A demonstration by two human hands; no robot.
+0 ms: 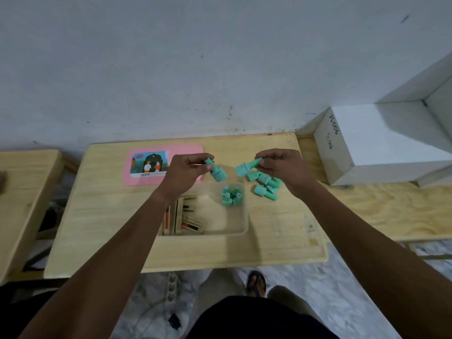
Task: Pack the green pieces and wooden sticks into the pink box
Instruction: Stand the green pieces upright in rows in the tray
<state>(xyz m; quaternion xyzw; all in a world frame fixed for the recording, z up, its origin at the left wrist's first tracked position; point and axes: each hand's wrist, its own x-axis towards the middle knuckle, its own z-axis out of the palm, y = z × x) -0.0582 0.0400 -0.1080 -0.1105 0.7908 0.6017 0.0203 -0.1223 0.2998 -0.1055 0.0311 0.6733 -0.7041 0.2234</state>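
On table (110, 216) centre, clear box (244, 223): wooden sticks (182, 216) stacked in its L side, green cluster (231, 195) in its far-R corner. Over box's far edge, L hand (186, 172) pinches one green piece (217, 172), fingers curled; R hand (283, 167) pinches second green piece (245, 167). Loose green pile (265, 185) just R of box's far corner. Pink lid (137, 177) flat behind box, to L.

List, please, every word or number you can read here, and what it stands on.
"JS006": handwritten on the white box.
Second handwritten line under it: too small to read.
Label on the pink lid: blurred, unreadable.
Print on the green pieces and sticks: blurred, unreadable.
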